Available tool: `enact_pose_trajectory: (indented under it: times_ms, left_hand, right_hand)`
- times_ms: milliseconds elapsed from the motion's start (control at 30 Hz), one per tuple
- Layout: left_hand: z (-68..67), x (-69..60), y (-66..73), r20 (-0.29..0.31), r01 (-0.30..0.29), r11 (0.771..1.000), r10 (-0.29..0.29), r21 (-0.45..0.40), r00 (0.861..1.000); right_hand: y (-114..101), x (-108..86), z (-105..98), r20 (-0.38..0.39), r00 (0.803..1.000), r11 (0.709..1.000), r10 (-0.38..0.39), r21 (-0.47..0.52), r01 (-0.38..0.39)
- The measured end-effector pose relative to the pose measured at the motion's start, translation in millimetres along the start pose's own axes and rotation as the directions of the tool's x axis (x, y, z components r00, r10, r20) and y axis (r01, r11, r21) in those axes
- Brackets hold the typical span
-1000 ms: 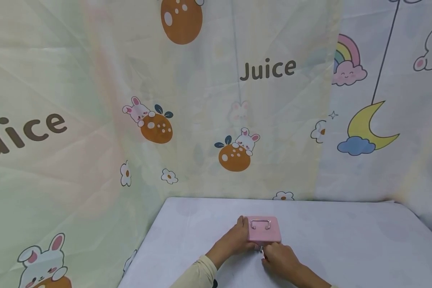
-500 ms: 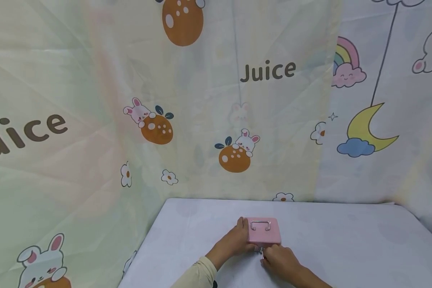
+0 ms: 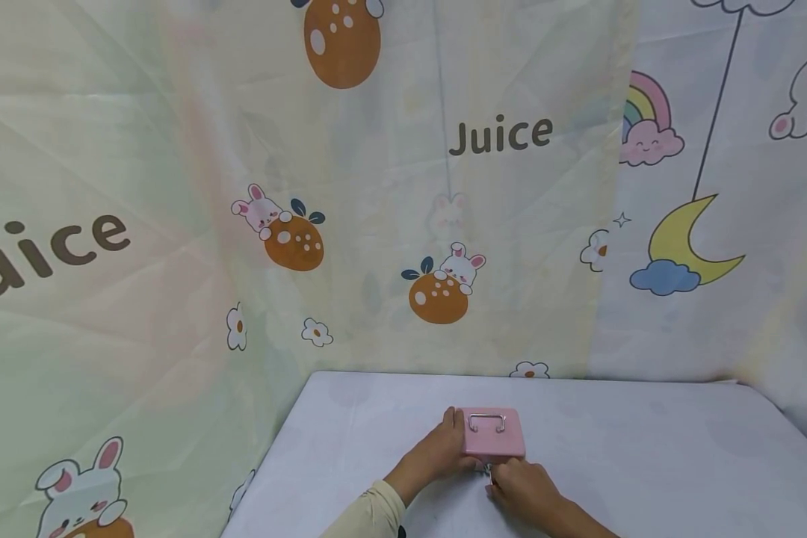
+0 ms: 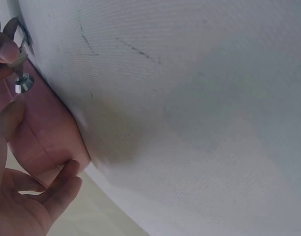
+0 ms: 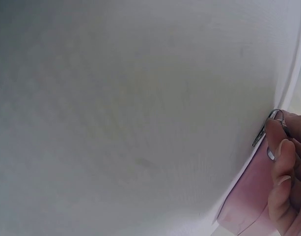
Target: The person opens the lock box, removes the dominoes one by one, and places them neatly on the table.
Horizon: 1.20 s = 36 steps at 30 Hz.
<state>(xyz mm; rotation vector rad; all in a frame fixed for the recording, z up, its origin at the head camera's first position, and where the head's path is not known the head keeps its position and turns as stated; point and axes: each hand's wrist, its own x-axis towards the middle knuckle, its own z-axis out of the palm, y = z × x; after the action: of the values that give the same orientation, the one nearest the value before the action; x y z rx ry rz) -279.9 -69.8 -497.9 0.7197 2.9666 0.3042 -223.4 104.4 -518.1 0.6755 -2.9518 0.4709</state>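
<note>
A small pink metal cash box (image 3: 491,441) with a wire handle (image 3: 487,418) on its lid sits on the white-covered table. My left hand (image 3: 438,450) grips its left side, thumb on the front and fingers around the side. At the front, my right hand (image 3: 526,487) pinches a key (image 4: 17,63) whose shaft meets the silver lock (image 4: 24,83). From the key hangs a metal ring (image 5: 278,114), with what looks like a second key (image 5: 259,136) on it. The lid is down. In the right wrist view, the right fingers hide most of the lock.
The tabletop (image 3: 645,456) is covered in white cloth and stretches around the box. A printed curtain (image 3: 376,187) with rabbits and fruit hangs behind the far edge, and another stretch (image 3: 107,336) closes off the left side.
The head view has tilted slightly, so everything sits a little lower in it. Both hands keep their hold on the box and key, with hardly any visible movement.
</note>
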Motion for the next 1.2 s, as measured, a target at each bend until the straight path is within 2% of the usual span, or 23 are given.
enact_pose_trajectory:
  times_ms: [400, 1200]
  left_hand:
    - [1.4, -0.8, -0.8, -0.011, -0.009, 1.0, 0.009, 0.005, 1.0]
    - [0.8, -1.3, 0.1, -0.022, -0.019, 0.999, 0.02, 0.03, 1.0]
  right_hand:
    - [0.7, 1.3, 0.2, 0.032, 0.999, 1.0, 0.012, -0.002, -0.012]
    - [0.4, 2.5, -3.1, 0.016, 1.0, 0.999, 0.002, -0.034, -0.001]
